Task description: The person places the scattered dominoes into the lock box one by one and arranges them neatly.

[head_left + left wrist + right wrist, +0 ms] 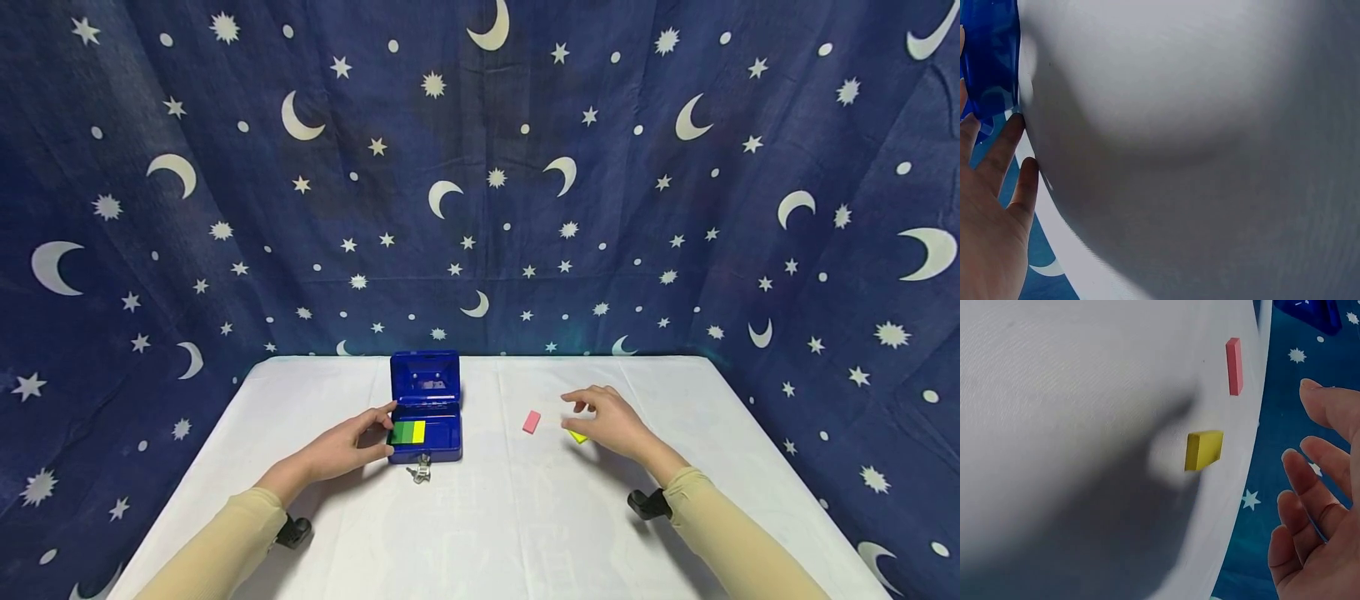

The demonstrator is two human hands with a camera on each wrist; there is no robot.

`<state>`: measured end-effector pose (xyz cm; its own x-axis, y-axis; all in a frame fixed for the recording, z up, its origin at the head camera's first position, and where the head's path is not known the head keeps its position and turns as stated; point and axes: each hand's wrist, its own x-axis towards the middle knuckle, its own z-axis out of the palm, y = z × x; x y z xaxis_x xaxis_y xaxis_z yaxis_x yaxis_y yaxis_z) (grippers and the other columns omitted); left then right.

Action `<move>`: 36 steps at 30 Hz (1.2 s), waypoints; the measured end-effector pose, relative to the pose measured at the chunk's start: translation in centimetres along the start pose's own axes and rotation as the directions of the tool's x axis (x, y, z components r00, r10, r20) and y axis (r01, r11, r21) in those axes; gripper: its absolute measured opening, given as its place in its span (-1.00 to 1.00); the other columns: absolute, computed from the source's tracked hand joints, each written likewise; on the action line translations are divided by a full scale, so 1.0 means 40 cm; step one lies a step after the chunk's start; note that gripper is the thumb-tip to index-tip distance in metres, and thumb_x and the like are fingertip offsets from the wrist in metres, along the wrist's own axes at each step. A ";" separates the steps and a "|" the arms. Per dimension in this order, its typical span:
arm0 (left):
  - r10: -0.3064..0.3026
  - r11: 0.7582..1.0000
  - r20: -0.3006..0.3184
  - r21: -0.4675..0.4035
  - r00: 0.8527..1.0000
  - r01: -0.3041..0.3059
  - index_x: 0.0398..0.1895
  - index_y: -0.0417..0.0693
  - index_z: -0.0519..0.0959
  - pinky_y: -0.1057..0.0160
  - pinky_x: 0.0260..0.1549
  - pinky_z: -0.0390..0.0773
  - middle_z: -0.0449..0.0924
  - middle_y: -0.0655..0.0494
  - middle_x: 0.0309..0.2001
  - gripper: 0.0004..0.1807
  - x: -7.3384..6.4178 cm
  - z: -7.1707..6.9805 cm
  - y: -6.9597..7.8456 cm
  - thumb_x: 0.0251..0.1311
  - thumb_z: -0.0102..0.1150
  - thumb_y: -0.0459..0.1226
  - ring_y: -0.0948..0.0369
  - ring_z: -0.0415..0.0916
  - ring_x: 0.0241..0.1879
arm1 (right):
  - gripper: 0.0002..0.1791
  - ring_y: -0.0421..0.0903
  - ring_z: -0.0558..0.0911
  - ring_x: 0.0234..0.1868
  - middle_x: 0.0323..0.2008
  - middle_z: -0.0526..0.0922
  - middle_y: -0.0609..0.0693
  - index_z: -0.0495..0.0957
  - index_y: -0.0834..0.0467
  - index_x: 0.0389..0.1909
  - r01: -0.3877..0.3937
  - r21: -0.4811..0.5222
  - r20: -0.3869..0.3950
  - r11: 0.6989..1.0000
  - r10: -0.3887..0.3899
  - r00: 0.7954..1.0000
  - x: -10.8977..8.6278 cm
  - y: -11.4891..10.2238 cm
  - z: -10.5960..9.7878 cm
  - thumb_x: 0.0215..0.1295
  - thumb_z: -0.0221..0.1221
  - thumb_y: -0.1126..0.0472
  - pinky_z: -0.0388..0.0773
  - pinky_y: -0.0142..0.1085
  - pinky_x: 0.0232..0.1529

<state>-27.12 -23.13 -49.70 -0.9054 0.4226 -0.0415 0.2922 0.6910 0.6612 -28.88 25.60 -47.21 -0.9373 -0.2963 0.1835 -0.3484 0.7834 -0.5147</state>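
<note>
A blue metal cash box (442,456) stands on the table with its lid (425,377) raised. Inside, at its left, dark green, lighter green and yellow blocks (408,432) lie side by side. My left hand (348,443) touches the box's left side, fingers spread. My right hand (611,423) hovers over a yellow block (1204,450), holding nothing, thumb and fingers apart; in the head view it partly hides that block. A pink block (532,422) lies just left of it on the cloth.
Keys (420,472) hang from the lock at the box's front. A white cloth covers the table (480,542). Behind and at the sides hangs a dark blue curtain (480,242) with moons and stars.
</note>
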 end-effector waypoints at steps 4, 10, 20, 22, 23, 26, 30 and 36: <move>-0.002 1.000 -0.002 -0.001 1.000 0.002 0.04 0.24 0.42 -0.23 0.37 0.17 0.12 0.28 0.57 -0.60 -0.001 -0.001 0.001 0.31 0.27 0.13 0.05 0.16 0.50 | -0.44 -0.04 0.51 -0.04 -0.17 0.64 -0.12 0.63 0.05 0.20 -0.031 0.003 0.023 1.000 0.031 0.999 -0.006 0.009 -0.010 0.20 0.43 -0.04 0.45 -0.07 -0.02; -0.005 1.000 -0.006 0.005 1.000 0.005 0.05 0.23 0.43 -0.25 0.36 0.18 0.12 0.29 0.57 -0.60 -0.002 -0.002 0.002 0.30 0.28 0.13 0.04 0.15 0.50 | -0.38 0.07 0.54 0.06 -0.03 0.66 0.02 0.56 0.10 0.28 -0.057 0.033 0.086 0.998 0.054 0.995 -0.015 0.036 -0.031 0.22 0.43 0.01 0.44 0.06 0.07; -0.004 1.000 0.003 -0.004 1.000 0.004 0.06 0.21 0.43 -0.25 0.37 0.17 0.11 0.28 0.57 -0.59 -0.003 -0.001 0.004 0.31 0.27 0.13 0.03 0.15 0.51 | -0.31 0.18 0.53 0.17 0.13 0.60 0.15 0.51 0.13 0.33 -0.080 0.094 0.222 0.992 0.057 0.973 -0.032 0.078 -0.042 0.17 0.47 0.12 0.41 0.16 0.21; -0.006 1.000 0.005 -0.005 1.000 0.006 0.06 0.20 0.43 -0.25 0.37 0.16 0.11 0.27 0.57 -0.58 -0.003 -0.001 0.004 0.31 0.27 0.13 0.03 0.14 0.51 | -0.33 0.15 0.53 0.16 0.15 0.58 0.16 0.52 0.12 0.32 -0.092 0.109 0.244 0.990 0.063 0.968 -0.029 0.086 -0.041 0.16 0.47 0.15 0.43 0.12 0.20; -0.008 1.000 0.006 -0.005 1.000 0.008 0.06 0.20 0.42 -0.25 0.37 0.16 0.11 0.27 0.57 -0.58 -0.003 -0.001 0.004 0.31 0.27 0.13 0.03 0.14 0.51 | -0.34 0.12 0.53 0.14 0.15 0.58 0.15 0.54 0.11 0.31 -0.102 0.114 0.252 0.988 0.070 0.965 -0.027 0.090 -0.040 0.16 0.47 0.16 0.44 0.09 0.19; -0.010 1.000 0.007 -0.006 1.000 0.011 0.05 0.21 0.42 -0.26 0.37 0.15 0.10 0.27 0.57 -0.58 -0.003 -0.002 0.004 0.30 0.27 0.14 0.02 0.14 0.51 | -0.38 0.05 0.52 0.04 0.11 0.59 0.10 0.56 0.11 0.29 -0.098 0.124 0.278 0.987 0.060 0.959 -0.017 0.105 -0.039 0.17 0.46 0.20 0.48 -0.02 0.08; -0.015 1.000 0.006 -0.011 1.000 0.015 0.04 0.22 0.42 -0.26 0.37 0.16 0.11 0.27 0.57 -0.58 -0.003 -0.003 0.004 0.30 0.28 0.14 0.03 0.16 0.50 | -0.44 0.00 0.50 -0.03 0.05 0.60 0.06 0.59 0.12 0.24 -0.071 0.158 0.308 0.985 0.019 0.951 -0.002 0.121 -0.036 0.18 0.43 0.26 0.46 -0.10 -0.01; -0.015 1.000 0.010 -0.021 1.000 0.015 0.03 0.24 0.42 -0.25 0.37 0.16 0.11 0.26 0.57 -0.60 -0.004 -0.005 0.006 0.29 0.29 0.13 0.04 0.17 0.50 | -0.46 0.03 0.50 0.03 0.08 0.59 0.08 0.62 0.11 0.21 -0.047 0.179 0.342 0.983 -0.017 0.940 0.011 0.126 -0.032 0.16 0.42 0.25 0.45 -0.06 0.06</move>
<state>-26.97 -23.14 -49.40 -0.9067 0.4177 -0.0587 0.2719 0.6851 0.6758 -31.07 30.11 -48.65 -0.8718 -0.4785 -0.1050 -0.2966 0.6862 -0.6642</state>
